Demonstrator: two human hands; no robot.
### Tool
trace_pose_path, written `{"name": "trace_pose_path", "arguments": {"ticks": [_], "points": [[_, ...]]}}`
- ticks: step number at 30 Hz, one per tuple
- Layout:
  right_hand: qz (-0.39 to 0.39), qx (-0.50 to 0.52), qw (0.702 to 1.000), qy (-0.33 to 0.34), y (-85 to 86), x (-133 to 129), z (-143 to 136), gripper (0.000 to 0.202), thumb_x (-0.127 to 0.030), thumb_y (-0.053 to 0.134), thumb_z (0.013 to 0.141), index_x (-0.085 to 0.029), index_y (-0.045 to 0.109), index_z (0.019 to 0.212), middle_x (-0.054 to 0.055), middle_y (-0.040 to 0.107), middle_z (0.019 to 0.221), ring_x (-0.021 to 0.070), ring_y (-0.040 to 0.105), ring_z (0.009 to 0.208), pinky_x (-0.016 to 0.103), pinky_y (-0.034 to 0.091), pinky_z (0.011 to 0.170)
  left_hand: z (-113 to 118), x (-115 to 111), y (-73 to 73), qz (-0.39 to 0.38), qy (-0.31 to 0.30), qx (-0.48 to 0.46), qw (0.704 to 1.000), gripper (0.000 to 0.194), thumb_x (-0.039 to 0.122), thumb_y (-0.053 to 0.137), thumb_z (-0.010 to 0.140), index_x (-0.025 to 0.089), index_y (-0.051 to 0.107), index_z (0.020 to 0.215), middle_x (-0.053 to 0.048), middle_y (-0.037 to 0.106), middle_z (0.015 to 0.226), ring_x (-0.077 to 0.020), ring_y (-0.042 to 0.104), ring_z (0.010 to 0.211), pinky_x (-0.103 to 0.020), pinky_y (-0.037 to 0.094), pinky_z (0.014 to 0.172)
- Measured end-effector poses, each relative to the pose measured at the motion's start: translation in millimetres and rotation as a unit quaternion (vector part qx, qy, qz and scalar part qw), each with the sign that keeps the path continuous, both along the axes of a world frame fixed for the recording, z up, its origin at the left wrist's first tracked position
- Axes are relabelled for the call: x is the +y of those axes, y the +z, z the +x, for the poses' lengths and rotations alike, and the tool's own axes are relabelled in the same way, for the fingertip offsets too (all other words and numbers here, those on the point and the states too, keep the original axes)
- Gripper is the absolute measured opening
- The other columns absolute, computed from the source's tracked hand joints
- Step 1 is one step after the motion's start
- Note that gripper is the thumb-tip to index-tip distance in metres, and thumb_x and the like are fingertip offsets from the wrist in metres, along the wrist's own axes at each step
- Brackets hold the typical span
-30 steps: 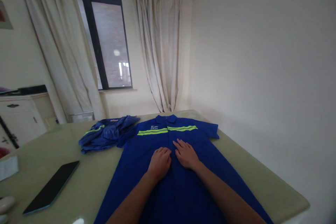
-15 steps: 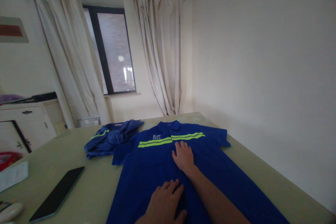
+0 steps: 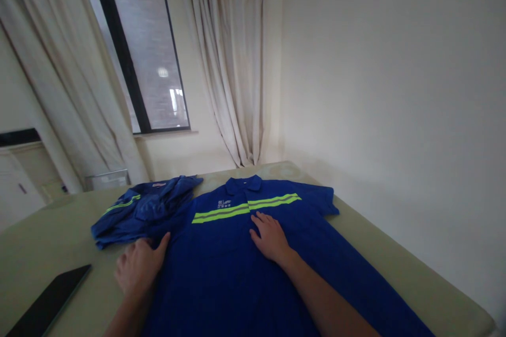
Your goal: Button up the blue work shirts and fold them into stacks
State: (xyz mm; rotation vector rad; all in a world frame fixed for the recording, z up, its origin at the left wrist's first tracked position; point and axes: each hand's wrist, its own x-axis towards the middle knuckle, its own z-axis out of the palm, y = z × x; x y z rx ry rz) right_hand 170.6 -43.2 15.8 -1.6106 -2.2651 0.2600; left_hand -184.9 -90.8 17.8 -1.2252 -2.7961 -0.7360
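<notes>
A blue short-sleeved work shirt [image 3: 221,258] is spread on the table, collar towards the window. Yellow-green reflective bands cross its chest, with small pale lettering above the left one. My right hand [image 3: 271,237] lies on the shirt front just under the band, fingers stretched out and holding nothing. At the shirt's left side, below the sleeve, is my left hand [image 3: 141,263]. Its thumb reaches apart over the cloth, while its bent fingers are over the tabletop; nothing shows in its grasp. Beyond it a second blue garment [image 3: 148,208] with a reflective stripe lies bunched up.
A dark flat tablet-like device [image 3: 49,300] lies on the greenish table [image 3: 35,242] at lower left. A bare wall [image 3: 395,116] runs along the table's right side. Pale curtains [image 3: 233,63] hang beside a dark-framed window [image 3: 146,52] at the back.
My left hand has moved left from the middle of the shirt to its left edge. My right hand stays on the chest. The view has turned slightly, shifting things left.
</notes>
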Motion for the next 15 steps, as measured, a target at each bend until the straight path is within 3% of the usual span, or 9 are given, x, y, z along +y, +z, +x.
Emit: {"name": "trace_pose_path", "arguments": {"ticks": [2, 4, 6, 8, 10, 11, 13, 15], "points": [[-0.003, 0.003, 1.0, 0.003, 0.0, 0, 0, 0.056, -0.042, 0.044, 0.099, -0.02, 0.051, 0.149, 0.01, 0.046, 0.158, 0.0284, 0.041, 0.144, 0.043, 0.03, 0.117, -2, 5, 4.9, -0.009, -0.053, -0.059, 0.997, 0.048, 0.067, 0.049, 0.078, 0.021, 0.063, 0.085, -0.013, 0.07, 0.086, -0.0408, 0.067, 0.092, -0.049, 0.053, 0.077], [-0.003, 0.004, 1.0, 0.002, -1.4, -1, 1, 0.056, -0.042, 0.043, 0.099, -0.019, 0.051, 0.15, 0.01, 0.045, 0.158, 0.0279, 0.041, 0.144, 0.042, 0.03, 0.118, 2, 12, 11.7, 0.082, -0.07, -0.111, 0.988, 0.037, 0.059, 0.049, 0.079, 0.023, 0.057, 0.082, -0.006, 0.067, 0.076, -0.0323, 0.068, 0.08, -0.042, 0.054, 0.073], [0.003, 0.004, 1.0, 0.0, -3.4, -1, 1, 0.055, -0.041, 0.043, 0.099, -0.019, 0.051, 0.149, 0.01, 0.046, 0.157, 0.0278, 0.042, 0.144, 0.042, 0.03, 0.118, 12, 17, 16.8, 0.216, -0.121, -0.128, 0.96, 0.03, 0.051, 0.05, 0.078, 0.024, 0.054, 0.09, -0.005, 0.069, 0.085, -0.0279, 0.069, 0.088, -0.038, 0.056, 0.08], [0.01, 0.003, 1.0, -0.001, -4.8, -1, 1, 0.055, -0.041, 0.043, 0.099, -0.02, 0.052, 0.149, 0.01, 0.047, 0.157, 0.0278, 0.042, 0.144, 0.042, 0.031, 0.117, 29, 20, 18.0, 0.262, -0.258, -0.126, 0.921, 0.031, 0.042, 0.049, 0.079, 0.023, 0.054, 0.103, -0.007, 0.072, 0.104, -0.0258, 0.068, 0.105, -0.037, 0.053, 0.095], [0.012, 0.003, 1.0, 0.001, -5.0, -1, 1, 0.055, -0.041, 0.044, 0.099, -0.02, 0.052, 0.149, 0.01, 0.046, 0.157, 0.0275, 0.042, 0.144, 0.042, 0.031, 0.118, 48, 18, 14.8, 0.201, -0.407, -0.088, 0.887, 0.041, 0.034, 0.049, 0.081, 0.023, 0.055, 0.12, -0.008, 0.07, 0.123, -0.0242, 0.063, 0.122, -0.04, 0.043, 0.113], [0.012, 0.003, 1.0, 0.001, -4.6, -1, 1, 0.055, -0.041, 0.044, 0.099, -0.02, 0.052, 0.149, 0.009, 0.046, 0.157, 0.0274, 0.042, 0.144, 0.041, 0.03, 0.118, 55, 15, 11.8, 0.158, -0.452, -0.053, 0.876, 0.047, 0.03, 0.049, 0.082, 0.024, 0.054, 0.129, -0.007, 0.068, 0.133, -0.024, 0.059, 0.129, -0.044, 0.034, 0.12], [0.01, 0.002, 1.0, 0.0, -3.1, -2, 1, 0.054, -0.042, 0.043, 0.1, -0.02, 0.052, 0.149, 0.01, 0.046, 0.157, 0.0276, 0.042, 0.144, 0.042, 0.03, 0.118, 66, 9, 3.9, 0.088, -0.473, 0.025, 0.876, 0.058, 0.027, 0.052, 0.083, 0.027, 0.051, 0.141, -0.004, 0.057, 0.149, -0.0254, 0.048, 0.141, -0.049, 0.019, 0.126], [0.007, 0.002, 1.0, 0.0, -1.6, -2, 2, 0.055, -0.042, 0.043, 0.1, -0.02, 0.052, 0.149, 0.01, 0.046, 0.157, 0.028, 0.042, 0.144, 0.042, 0.031, 0.118, 69, 3, -4.4, 0.045, -0.445, 0.058, 0.892, 0.064, 0.034, 0.055, 0.086, 0.026, 0.046, 0.149, -0.005, 0.047, 0.158, -0.0277, 0.041, 0.146, -0.05, 0.02, 0.126]]}}
